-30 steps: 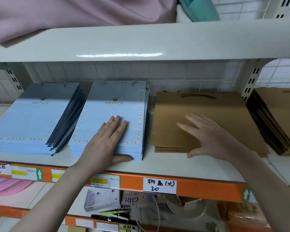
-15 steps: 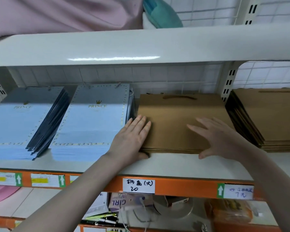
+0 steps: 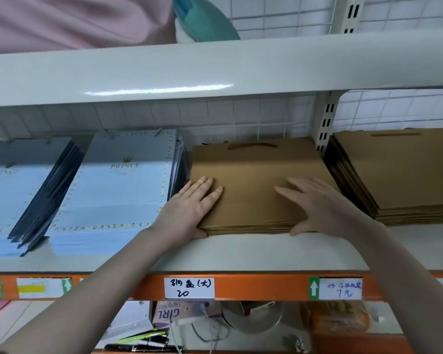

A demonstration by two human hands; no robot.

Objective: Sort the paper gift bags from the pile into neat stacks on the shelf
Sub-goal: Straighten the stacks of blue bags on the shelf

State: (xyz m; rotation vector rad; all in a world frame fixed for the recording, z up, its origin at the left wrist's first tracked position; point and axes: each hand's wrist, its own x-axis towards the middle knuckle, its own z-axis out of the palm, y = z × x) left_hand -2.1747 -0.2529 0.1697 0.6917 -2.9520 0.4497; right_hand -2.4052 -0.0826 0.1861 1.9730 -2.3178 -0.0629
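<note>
A stack of brown kraft paper gift bags (image 3: 253, 172) lies flat in the middle of the white shelf (image 3: 241, 254). My left hand (image 3: 189, 208) rests flat on its front left corner, fingers straight, thumb against the stack's front edge. My right hand (image 3: 315, 203) lies flat on the front right part, thumb down at the front edge. To the left sits a stack of light blue "PRINCE" bags (image 3: 118, 190), with a second blue stack (image 3: 13, 190) further left. Another brown stack (image 3: 399, 172) sits beyond the upright on the right.
A white upper shelf (image 3: 215, 67) hangs low overhead, with pink fabric (image 3: 74, 19) and a teal item (image 3: 205, 19) on top. A slotted upright (image 3: 324, 126) separates the brown stacks. The orange shelf rail (image 3: 261, 287) carries labels. Clutter, pens and a "GIRL" bag (image 3: 168, 314) lie below.
My left hand left the blue stack and moved right onto the brown stack's left corner. My right hand stayed on the brown stack. The view shifted right.
</note>
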